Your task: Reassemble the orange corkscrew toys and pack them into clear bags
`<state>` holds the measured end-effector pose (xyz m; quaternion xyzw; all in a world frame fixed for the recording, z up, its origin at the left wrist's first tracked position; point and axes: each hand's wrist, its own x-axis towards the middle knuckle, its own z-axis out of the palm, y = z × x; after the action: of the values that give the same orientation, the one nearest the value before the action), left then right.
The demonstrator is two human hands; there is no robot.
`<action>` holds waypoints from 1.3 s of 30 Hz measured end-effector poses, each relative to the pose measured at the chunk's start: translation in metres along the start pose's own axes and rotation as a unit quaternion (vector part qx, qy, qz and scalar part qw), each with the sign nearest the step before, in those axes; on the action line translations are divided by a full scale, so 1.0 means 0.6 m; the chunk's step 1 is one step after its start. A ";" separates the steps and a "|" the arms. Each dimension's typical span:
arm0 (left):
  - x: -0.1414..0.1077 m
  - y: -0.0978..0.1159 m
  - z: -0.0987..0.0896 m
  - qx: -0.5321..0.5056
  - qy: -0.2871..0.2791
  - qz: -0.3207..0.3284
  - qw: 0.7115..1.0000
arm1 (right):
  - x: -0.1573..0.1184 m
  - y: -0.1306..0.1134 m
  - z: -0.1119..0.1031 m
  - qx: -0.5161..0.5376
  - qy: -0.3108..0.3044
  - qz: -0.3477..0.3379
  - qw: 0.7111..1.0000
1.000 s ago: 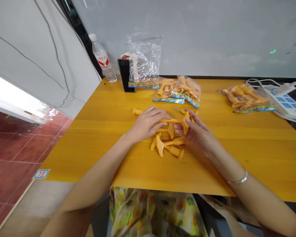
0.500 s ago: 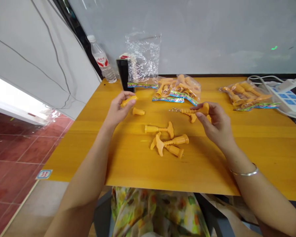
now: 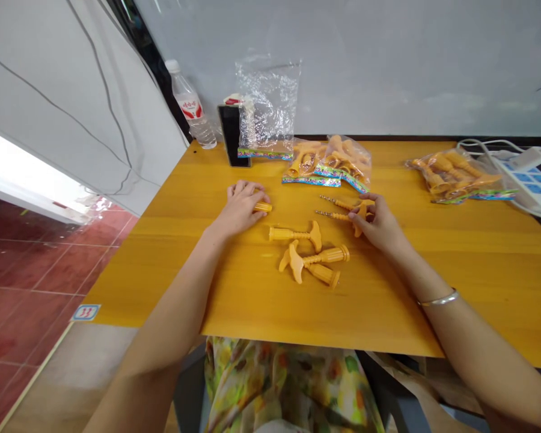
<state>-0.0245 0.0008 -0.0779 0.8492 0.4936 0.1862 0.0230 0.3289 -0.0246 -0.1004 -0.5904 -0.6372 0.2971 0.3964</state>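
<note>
My left hand rests on the yellow wooden tabletop, its fingers curled over a short orange plastic tube whose end sticks out past them. My right hand pinches the T-shaped orange handle of a corkscrew with a thin metal spiral pointing left. A second metal spiral lies just behind it, touching or nearly touching my fingers. Between my hands and nearer me lie a T-handled orange plastic piece, another and a ribbed orange sleeve.
Clear plastic bags of orange parts stand at the table's back, with another bag to the right. Behind them are an empty clear bag, a black phone, a water bottle and a cabled power strip.
My left hand has dropped from mid-air to the table, over the short tube. My right hand has lowered and moved slightly left with the corkscrew. The loose pieces stay in place.
</note>
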 end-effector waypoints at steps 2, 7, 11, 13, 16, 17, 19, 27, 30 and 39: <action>-0.001 -0.004 0.005 -0.009 -0.008 -0.001 1.000 | 0.001 0.005 -0.001 -0.032 0.001 -0.004 0.999; -0.003 -0.013 0.012 -0.043 -0.050 -0.015 0.998 | 0.004 0.007 -0.002 -0.096 0.035 -0.041 0.994; -0.002 0.002 0.001 -0.046 -0.039 -0.013 0.998 | 0.008 0.012 -0.003 -0.117 0.044 -0.050 0.991; -0.001 0.017 -0.010 -0.057 -0.021 -0.001 0.998 | 0.009 0.014 -0.005 -0.130 0.042 -0.049 0.990; -0.002 0.042 -0.027 -0.103 -0.027 0.030 0.994 | 0.005 0.014 -0.008 -0.165 0.038 -0.059 0.984; -0.002 0.049 -0.031 -0.122 -0.042 0.044 0.991 | 0.004 0.013 -0.010 -0.180 0.039 -0.066 0.981; -0.002 0.060 -0.033 -0.152 -0.085 0.075 0.982 | 0.000 0.009 -0.011 -0.208 0.046 -0.085 0.973; 0.002 0.073 -0.002 -0.111 -0.199 0.089 0.970 | -0.005 -0.011 -0.004 -0.172 0.082 -0.159 0.969; 0.002 0.081 -0.003 -0.114 -0.147 0.090 0.978 | -0.009 -0.027 -0.001 -0.118 0.086 -0.167 0.975; -0.006 0.130 -0.008 -0.199 -0.049 0.142 0.968 | -0.050 -0.092 0.014 0.224 -0.211 0.020 0.951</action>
<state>0.0368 -0.0426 -0.0570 0.8969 0.3193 0.2402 0.1895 0.2931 -0.0602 -0.0624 -0.4227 -0.6115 0.5575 0.3695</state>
